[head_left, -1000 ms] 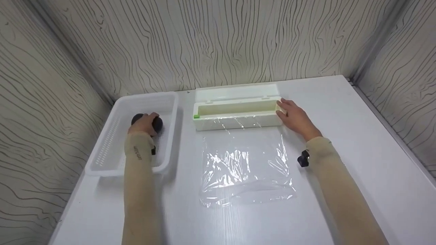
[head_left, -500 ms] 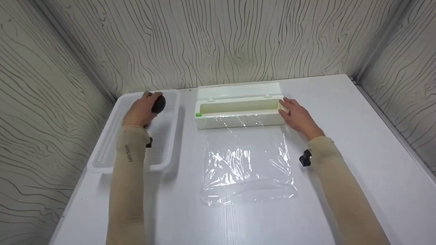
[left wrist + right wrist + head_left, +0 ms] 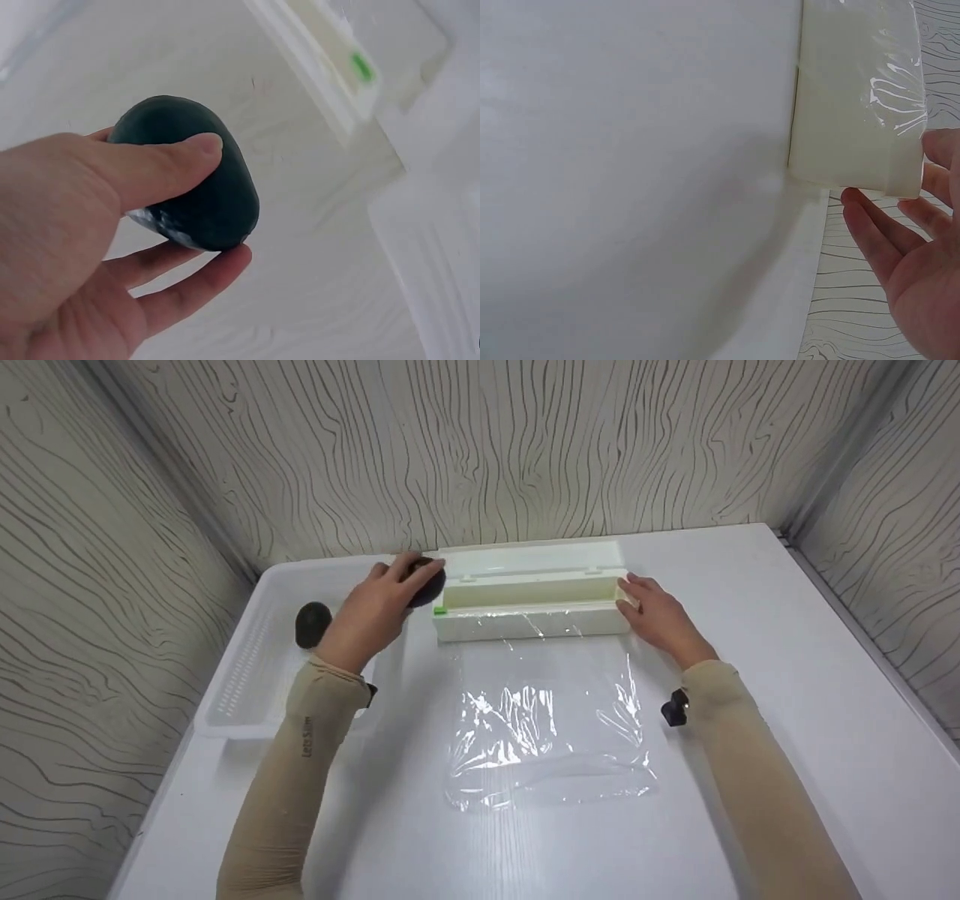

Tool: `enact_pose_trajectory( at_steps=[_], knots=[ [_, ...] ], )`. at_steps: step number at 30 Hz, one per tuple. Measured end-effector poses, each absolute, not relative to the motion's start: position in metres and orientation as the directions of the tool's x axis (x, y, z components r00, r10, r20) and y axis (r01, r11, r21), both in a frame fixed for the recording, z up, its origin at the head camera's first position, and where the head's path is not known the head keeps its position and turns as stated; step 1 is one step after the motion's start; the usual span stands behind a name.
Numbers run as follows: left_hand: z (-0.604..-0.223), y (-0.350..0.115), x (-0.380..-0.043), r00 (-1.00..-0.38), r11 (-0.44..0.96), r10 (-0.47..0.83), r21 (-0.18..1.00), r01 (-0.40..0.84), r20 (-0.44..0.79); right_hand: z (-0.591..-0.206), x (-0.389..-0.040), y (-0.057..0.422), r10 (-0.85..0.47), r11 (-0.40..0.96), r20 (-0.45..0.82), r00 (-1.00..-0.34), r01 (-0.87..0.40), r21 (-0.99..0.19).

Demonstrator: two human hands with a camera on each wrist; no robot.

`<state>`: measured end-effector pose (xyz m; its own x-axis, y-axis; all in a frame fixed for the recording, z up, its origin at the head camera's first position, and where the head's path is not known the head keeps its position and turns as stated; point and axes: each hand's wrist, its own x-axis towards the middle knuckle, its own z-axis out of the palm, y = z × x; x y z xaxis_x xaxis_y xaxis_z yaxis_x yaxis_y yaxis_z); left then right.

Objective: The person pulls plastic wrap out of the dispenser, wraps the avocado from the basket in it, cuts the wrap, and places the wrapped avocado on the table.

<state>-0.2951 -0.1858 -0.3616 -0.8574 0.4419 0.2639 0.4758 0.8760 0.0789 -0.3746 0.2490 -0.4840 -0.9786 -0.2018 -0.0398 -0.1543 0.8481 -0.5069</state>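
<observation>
My left hand point(image 3: 379, 611) holds a dark green avocado point(image 3: 427, 583) between thumb and fingers, raised near the left end of the box in the head view. The left wrist view shows the thumb lying across the avocado point(image 3: 202, 180) and fingertips beneath it. A second avocado point(image 3: 313, 624) lies in the white basket point(image 3: 225, 690). My right hand point(image 3: 660, 619) touches the right end of a long cling film box point(image 3: 525, 626), fingers fairly straight against it. The box's lid point(image 3: 532, 557) is folded back. Clear film point(image 3: 551, 720) stretches from its front over the table.
White table point(image 3: 570, 855) under everything, with its right edge point(image 3: 862, 645) beside a patterned wall. Another patterned wall point(image 3: 510, 450) stands close behind the box. A green slider point(image 3: 440, 610) sits at the box's left front corner.
My left hand has lifted one avocado out of the basket and carried it right, toward the box. The other avocado has come into sight. My right hand stays at the box end.
</observation>
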Motion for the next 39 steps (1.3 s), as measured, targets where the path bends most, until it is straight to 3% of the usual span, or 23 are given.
enact_pose_trajectory(
  at_steps=[8,19,30,39],
  knots=[
    [-0.389,-0.139,-0.274,-0.733,0.754,0.631,0.017,0.656,0.254,-0.482,-0.37,0.249,-0.202,0.839,-0.036,-0.979,-0.154,-0.521],
    [-0.434,-0.095,-0.25,-0.616,0.628,0.771,-0.036,0.777,0.161,-0.484,-0.371,0.25,-0.2,0.842,-0.038,-0.979,-0.152,-0.517],
    [-0.464,-0.07,-0.239,-0.558,0.56,0.828,-0.063,0.826,0.05,-0.486,-0.372,0.248,-0.197,0.841,-0.025,-0.98,-0.156,-0.518],
    [-0.48,-0.066,-0.238,-0.537,0.539,0.842,-0.06,0.84,0.046,-0.486,-0.373,0.246,-0.193,0.84,-0.025,-0.981,-0.152,-0.521]
  ],
)
